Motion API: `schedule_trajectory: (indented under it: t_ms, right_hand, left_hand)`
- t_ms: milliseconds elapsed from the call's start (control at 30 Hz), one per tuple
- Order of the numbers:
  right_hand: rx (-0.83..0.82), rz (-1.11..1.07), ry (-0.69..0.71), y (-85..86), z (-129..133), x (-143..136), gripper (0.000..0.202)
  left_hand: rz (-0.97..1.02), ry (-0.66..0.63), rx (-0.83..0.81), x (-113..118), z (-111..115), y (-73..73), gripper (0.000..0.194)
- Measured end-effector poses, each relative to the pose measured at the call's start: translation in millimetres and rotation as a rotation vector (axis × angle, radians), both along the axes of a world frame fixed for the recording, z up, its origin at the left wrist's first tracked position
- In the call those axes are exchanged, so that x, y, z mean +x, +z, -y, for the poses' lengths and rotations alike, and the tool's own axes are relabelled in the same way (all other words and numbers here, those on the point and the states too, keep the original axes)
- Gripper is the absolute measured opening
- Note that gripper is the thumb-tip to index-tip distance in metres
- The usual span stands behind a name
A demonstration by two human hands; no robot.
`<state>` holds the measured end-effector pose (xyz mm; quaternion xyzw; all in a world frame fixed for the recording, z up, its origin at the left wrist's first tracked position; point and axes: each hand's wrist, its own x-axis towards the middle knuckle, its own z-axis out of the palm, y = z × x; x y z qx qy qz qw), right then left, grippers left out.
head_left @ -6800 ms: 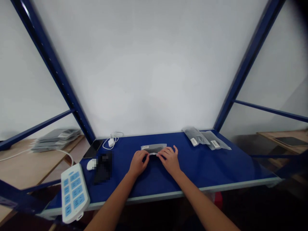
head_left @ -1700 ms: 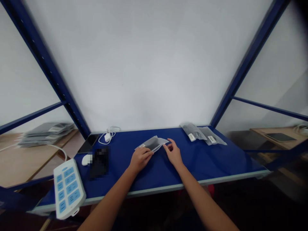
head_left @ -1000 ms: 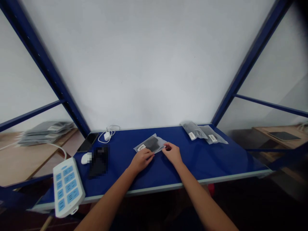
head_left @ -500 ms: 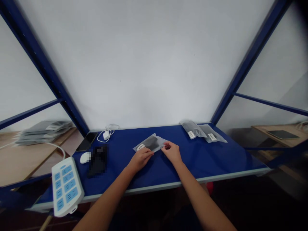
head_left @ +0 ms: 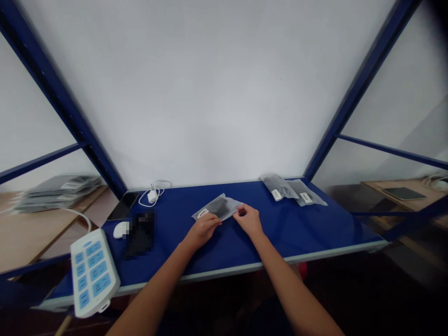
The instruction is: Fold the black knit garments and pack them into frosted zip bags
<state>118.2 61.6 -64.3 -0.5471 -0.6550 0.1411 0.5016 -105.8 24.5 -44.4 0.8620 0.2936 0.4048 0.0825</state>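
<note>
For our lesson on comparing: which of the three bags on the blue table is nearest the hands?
The leftmost bag, with both hands on it; the other two bags lie together at the back right.

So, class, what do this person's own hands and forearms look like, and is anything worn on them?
The left hand and right hand are both bare, without gloves. The forearms are uncovered as far as they show, with no sleeve, watch, bracelet or cable. Rings or small marks cannot be made out at this size.
</note>
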Motion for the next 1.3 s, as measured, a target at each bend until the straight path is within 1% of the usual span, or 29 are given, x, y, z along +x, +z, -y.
schedule_trajectory:
  t_ms: [200, 367, 833, 1000, 1067, 1200, 1300]
  right_hand:
    - [-0.048, 0.023, 0.011, 0.7, 0.9, 1.2, 0.012]
    - [-0.049, 0.028, 0.022, 2.0, 0.8, 0.9, 0.011]
    - [-0.064, 0.026, 0.008, 5.3, 1.8, 0.6, 0.007]
    - [-0.061, 0.020, 0.017, 2.2, -0.1, 0.9, 0.006]
    - [-0.050, 0.021, 0.028, 0.1, -1.9, 1.4, 0.007]
    - [0.054, 0.000, 0.091, -3.4, -5.4, 2.6, 0.010]
    - [0.063, -0.004, 0.132, -4.8, -7.0, 2.9, 0.017]
  left_hand:
    - [-0.016, -0.009, -0.059, -0.6, 0.5, 0.4, 0.023]
    - [-0.016, -0.001, -0.087, -2.9, -1.4, -1.9, 0.023]
    - [-0.049, 0.042, -0.098, -4.2, -1.3, 2.5, 0.023]
    - [-0.039, 0.009, -0.097, -6.6, -2.4, 0.1, 0.024]
    - [-0.039, 0.010, -0.092, -8.4, -2.0, -0.9, 0.025]
    - [-0.040, 0.013, -0.081, -12.3, -0.8, -3.3, 0.024]
    - [-0.030, 0.039, -0.085, -11.9, 1.5, -2.6, 0.023]
